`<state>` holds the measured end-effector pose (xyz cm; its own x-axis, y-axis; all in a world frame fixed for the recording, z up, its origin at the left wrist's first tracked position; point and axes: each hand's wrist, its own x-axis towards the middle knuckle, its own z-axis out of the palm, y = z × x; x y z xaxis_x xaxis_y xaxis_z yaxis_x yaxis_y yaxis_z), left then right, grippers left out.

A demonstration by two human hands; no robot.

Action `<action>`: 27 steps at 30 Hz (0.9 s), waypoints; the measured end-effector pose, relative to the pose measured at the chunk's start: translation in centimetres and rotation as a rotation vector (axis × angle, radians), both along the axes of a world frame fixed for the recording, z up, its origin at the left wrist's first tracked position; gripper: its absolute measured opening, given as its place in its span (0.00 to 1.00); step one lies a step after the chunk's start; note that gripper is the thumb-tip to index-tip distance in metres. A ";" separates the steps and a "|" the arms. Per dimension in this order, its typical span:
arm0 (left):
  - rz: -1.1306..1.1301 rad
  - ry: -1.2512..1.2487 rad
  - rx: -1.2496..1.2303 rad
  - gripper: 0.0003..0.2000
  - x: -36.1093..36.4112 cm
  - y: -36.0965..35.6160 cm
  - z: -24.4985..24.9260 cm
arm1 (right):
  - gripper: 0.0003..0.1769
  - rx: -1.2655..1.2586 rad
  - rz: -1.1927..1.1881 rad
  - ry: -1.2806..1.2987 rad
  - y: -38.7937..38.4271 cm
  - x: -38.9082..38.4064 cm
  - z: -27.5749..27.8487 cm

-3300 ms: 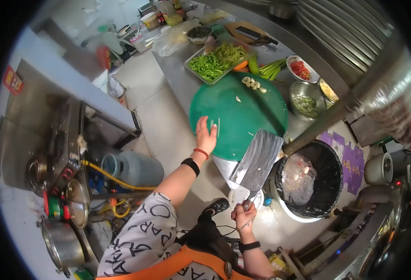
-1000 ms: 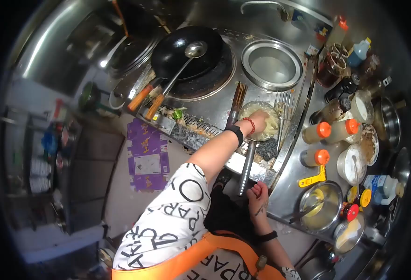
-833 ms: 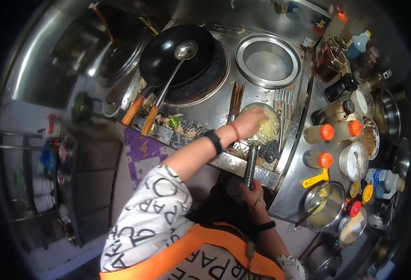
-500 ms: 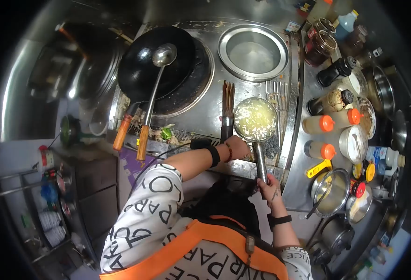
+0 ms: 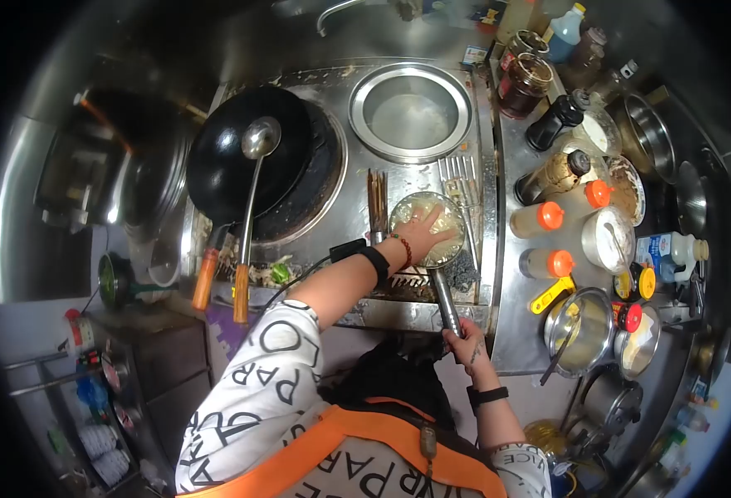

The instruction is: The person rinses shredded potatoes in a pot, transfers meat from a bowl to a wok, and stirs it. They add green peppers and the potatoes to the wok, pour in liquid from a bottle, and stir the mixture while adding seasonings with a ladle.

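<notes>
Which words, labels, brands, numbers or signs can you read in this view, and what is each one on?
"LO": left sleeve.
"PAR": also on the left sleeve.
"PAR": shirt front.
"ICE": right sleeve.
Other shirt lettering is broken by folds.
Too small or blurred to read: the blue-and-white label, red-lidded jar and small card at the back.
No readable numbers.
</notes>
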<state>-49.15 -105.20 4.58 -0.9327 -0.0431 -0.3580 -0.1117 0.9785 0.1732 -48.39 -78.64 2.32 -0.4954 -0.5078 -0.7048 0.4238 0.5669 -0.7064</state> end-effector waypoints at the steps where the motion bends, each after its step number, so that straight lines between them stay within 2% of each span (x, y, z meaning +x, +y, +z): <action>1: -0.011 0.004 0.003 0.30 -0.8 0.2 -0.3 | 0.06 0.020 0.004 0.013 0.0 0.1 0.4; 3: 0.017 -0.169 0.062 0.30 -1.9 0.5 -1.1 | 0.07 0.014 0.002 0.013 0.1 0.1 0.0; 4: -0.011 -0.046 0.050 0.24 -2.1 0.2 -2.9 | 0.07 0.018 -0.001 0.007 0.1 0.1 -0.1; 5: -0.017 -0.053 0.049 0.24 -2.6 -0.1 -4.6 | 0.08 0.020 -0.005 -0.002 0.1 0.2 -0.2; 8: -0.080 -0.139 0.127 0.19 -3.4 -0.9 -2.9 | 0.10 0.019 -0.012 -0.016 0.3 0.1 -0.8; 10: -0.028 -0.021 0.243 0.17 -2.5 -1.4 -0.3 | 0.11 -0.001 -0.010 -0.020 0.5 0.0 -1.0; 13: -0.017 0.005 0.197 0.17 -1.4 -2.1 2.5 | 0.12 -0.015 -0.005 -0.017 0.5 -0.2 -1.0; 14: 0.001 -0.158 0.135 0.20 -1.7 -2.0 3.9 | 0.12 -0.023 -0.011 -0.012 0.4 -0.2 -0.8; 15: -0.004 -0.152 0.128 0.20 -1.6 -2.1 3.2 | 0.11 -0.016 -0.003 -0.008 0.2 -0.2 -0.1; 17: -0.168 0.000 0.040 0.23 -1.1 -1.9 0.7 | 0.10 -0.010 0.001 0.006 0.1 -0.1 0.2; 18: -0.168 -0.176 0.074 0.26 -1.2 -1.1 3.0 | 0.10 -0.014 -0.004 0.017 0.1 0.0 0.1; 19: -0.172 -0.167 0.072 0.26 -1.5 -1.0 2.1 | 0.10 -0.015 -0.008 0.029 0.1 0.1 -0.1; 21: -0.285 -0.207 -0.123 0.26 -2.1 -1.0 -1.9 | 0.10 -0.009 -0.032 0.036 0.1 0.1 -0.5; 22: 0.042 -0.132 0.127 0.24 -2.3 -0.8 -2.7 | 0.10 -0.010 -0.012 0.042 0.2 0.0 -0.6; 23: 0.035 -0.132 0.143 0.24 -2.8 -0.6 -3.6 | 0.10 -0.007 0.008 0.046 0.5 0.1 -0.7; 25: 0.376 -0.310 0.453 0.20 -4.0 -1.0 -4.2 | 0.10 0.006 0.028 0.026 0.5 0.1 -0.3; 26: 0.106 -0.089 0.327 0.16 -4.0 -2.0 -11.0 | 0.10 -0.007 -0.005 0.011 0.4 0.2 -0.2; 27: 0.108 -0.091 0.327 0.16 -4.3 -2.3 -10.8 | 0.11 -0.023 -0.038 -0.003 0.2 0.3 -0.1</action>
